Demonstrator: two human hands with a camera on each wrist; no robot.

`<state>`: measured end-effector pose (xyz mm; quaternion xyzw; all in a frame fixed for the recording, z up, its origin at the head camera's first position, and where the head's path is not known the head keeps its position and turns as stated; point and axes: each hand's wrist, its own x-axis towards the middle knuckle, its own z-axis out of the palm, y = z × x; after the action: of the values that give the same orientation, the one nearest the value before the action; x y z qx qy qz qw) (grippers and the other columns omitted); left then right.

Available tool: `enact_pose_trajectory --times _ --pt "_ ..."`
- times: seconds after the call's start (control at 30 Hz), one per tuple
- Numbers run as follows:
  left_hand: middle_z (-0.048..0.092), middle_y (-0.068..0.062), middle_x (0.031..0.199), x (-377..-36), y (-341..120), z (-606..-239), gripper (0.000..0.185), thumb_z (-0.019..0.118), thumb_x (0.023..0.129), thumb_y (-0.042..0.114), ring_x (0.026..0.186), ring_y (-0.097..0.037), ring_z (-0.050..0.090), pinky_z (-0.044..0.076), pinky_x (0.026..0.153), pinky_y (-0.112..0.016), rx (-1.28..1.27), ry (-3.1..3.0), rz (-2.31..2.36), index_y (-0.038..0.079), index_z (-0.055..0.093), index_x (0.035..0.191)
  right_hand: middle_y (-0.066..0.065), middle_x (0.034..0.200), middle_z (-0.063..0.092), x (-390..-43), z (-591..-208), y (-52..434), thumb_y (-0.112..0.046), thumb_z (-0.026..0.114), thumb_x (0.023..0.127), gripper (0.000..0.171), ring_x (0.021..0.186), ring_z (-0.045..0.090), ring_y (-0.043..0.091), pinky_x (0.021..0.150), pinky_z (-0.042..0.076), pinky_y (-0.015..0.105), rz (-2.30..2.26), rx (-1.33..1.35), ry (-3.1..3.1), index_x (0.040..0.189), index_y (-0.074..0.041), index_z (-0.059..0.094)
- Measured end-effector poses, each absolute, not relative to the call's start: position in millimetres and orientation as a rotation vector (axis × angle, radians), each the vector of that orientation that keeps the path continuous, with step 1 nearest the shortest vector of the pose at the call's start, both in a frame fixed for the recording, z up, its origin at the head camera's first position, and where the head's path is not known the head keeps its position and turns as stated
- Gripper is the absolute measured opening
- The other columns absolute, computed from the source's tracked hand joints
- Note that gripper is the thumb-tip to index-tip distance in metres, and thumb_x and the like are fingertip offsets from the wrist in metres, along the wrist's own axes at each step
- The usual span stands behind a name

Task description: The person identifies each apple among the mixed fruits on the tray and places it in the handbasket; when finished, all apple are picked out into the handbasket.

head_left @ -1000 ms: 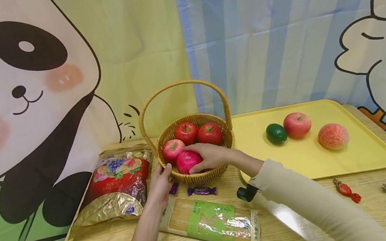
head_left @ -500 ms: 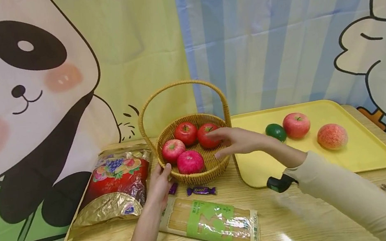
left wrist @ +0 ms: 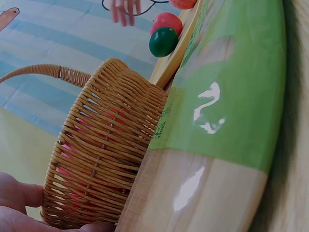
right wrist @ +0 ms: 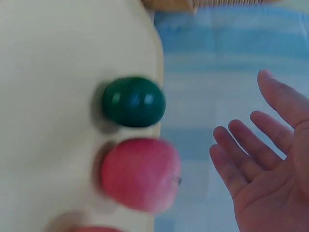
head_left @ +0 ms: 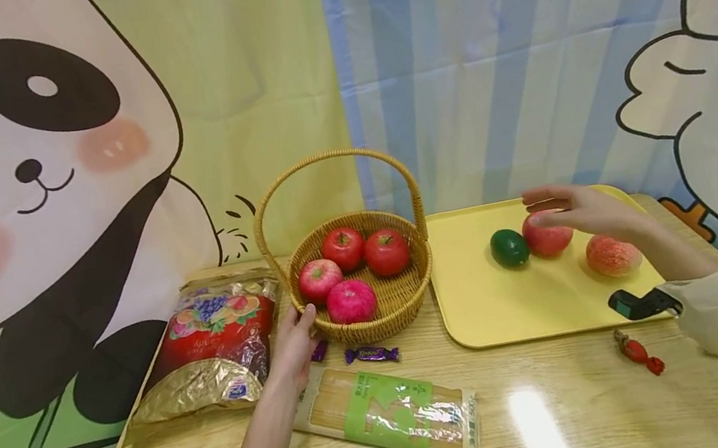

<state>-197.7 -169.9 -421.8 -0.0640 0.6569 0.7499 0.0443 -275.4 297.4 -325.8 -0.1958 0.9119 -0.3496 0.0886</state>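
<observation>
A wicker basket [head_left: 405,296] with a tall handle holds several red and pink apples [head_left: 350,300]. My left hand [head_left: 295,340] rests against the basket's front left wall [left wrist: 96,159], fingers relaxed. My right hand [head_left: 580,210] hovers open over a pink apple [head_left: 545,237] on the yellow tray [head_left: 504,307], holding nothing. A dark green fruit [head_left: 510,248] lies left of that apple and a peach [head_left: 611,256] lies to its right. The right wrist view shows the open palm [right wrist: 270,179] above the pink apple [right wrist: 140,174] and green fruit [right wrist: 133,101].
A red and gold snack bag [head_left: 216,342] lies left of the basket. A green-labelled noodle pack [head_left: 387,413] and purple wrapped candies [head_left: 371,354] lie in front of it. A red candy [head_left: 639,352] sits near the tray's front edge. Printed curtains hang behind the wooden table [head_left: 568,409].
My right hand left the pink apple in the basket and swept right, over the tray to above the pink apple there. The left hand stayed on the basket.
</observation>
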Motion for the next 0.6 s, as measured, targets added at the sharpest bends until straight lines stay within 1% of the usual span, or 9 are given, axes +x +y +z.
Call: enact_pose_trajectory --times 0.03,0.1,0.17,0.2,0.27,0.37,0.43,0.6 --pt "0.027 -0.017 0.157 -198 -170 -422 0.053 0.033 0.107 0.019 0.145 -0.033 0.027 0.026 0.121 -0.052 -0.197 2.011 2.291 0.009 0.016 0.156 0.018 0.145 0.047 -277 -328 305 -0.030 0.058 0.098 0.057 0.129 0.052 0.026 0.096 0.048 0.020 -1.027 -0.553 2.735 0.147 -0.007 0.039" --pt "0.027 -0.017 0.157 -198 -170 -422 0.052 0.033 0.107 0.018 0.145 -0.033 0.027 0.025 0.121 -0.052 -0.196 2.014 2.290 0.009 0.017 0.155 0.024 0.147 0.043 -282 -333 317 -0.029 0.058 0.098 0.061 0.133 0.046 0.036 0.103 0.049 0.038 -1.000 -0.498 2.759 0.148 -0.003 0.035" --pt "0.027 -0.017 0.157 -198 -170 -421 0.052 0.033 0.107 0.018 0.145 -0.033 0.027 0.026 0.121 -0.051 -0.204 2.012 2.294 0.009 0.018 0.155 0.030 0.147 0.037 -289 -341 326 -0.030 0.058 0.098 0.066 0.134 0.038 0.047 0.106 0.042 0.057 -0.953 -0.457 2.773 0.148 0.003 0.030" --pt "0.027 -0.017 0.157 -198 -170 -421 0.052 0.033 0.107 0.018 0.145 -0.033 0.027 0.026 0.121 -0.051 -0.205 2.012 2.295 0.008 0.018 0.155 0.033 0.147 0.034 -292 -345 330 -0.030 0.058 0.098 0.069 0.134 0.035 0.050 0.106 0.038 0.064 -0.929 -0.440 2.775 0.148 0.007 0.027" --pt "0.027 -0.017 0.157 -198 -170 -421 0.052 0.033 0.107 0.017 0.145 -0.033 0.027 0.026 0.121 -0.051 -0.203 2.008 2.302 0.008 0.018 0.155 0.037 0.147 0.030 -298 -354 338 -0.033 0.059 0.097 0.076 0.134 0.031 0.054 0.106 0.033 0.068 -0.881 -0.397 2.774 0.148 0.010 0.023" --pt "0.027 -0.017 0.157 -198 -169 -420 0.052 0.033 0.106 0.016 0.145 -0.034 0.027 0.025 0.121 -0.051 -0.199 2.002 2.306 0.007 0.018 0.155 0.039 0.146 0.028 -304 -365 346 -0.037 0.061 0.095 0.084 0.132 0.031 0.057 0.106 0.033 0.069 -0.792 -0.368 2.773 0.147 0.013 0.019" --pt "0.027 -0.017 0.157 -198 -168 -420 0.052 0.033 0.106 0.016 0.146 -0.034 0.027 0.025 0.121 -0.052 -0.197 2.004 2.307 0.007 0.018 0.155 0.040 0.145 0.030 -307 -369 348 -0.039 0.063 0.093 0.087 0.130 0.034 0.057 0.104 0.036 0.069 -0.729 -0.379 2.777 0.147 0.013 0.020" --pt "0.028 -0.017 0.156 -197 -169 -420 0.052 0.033 0.106 0.016 0.145 -0.034 0.027 0.025 0.121 -0.052 -0.201 2.009 2.307 0.007 0.018 0.155 0.040 0.140 0.038 -312 -373 346 -0.040 0.068 0.089 0.088 0.122 0.044 0.057 0.101 0.040 0.068 -0.606 -0.432 2.813 0.144 0.014 0.026"
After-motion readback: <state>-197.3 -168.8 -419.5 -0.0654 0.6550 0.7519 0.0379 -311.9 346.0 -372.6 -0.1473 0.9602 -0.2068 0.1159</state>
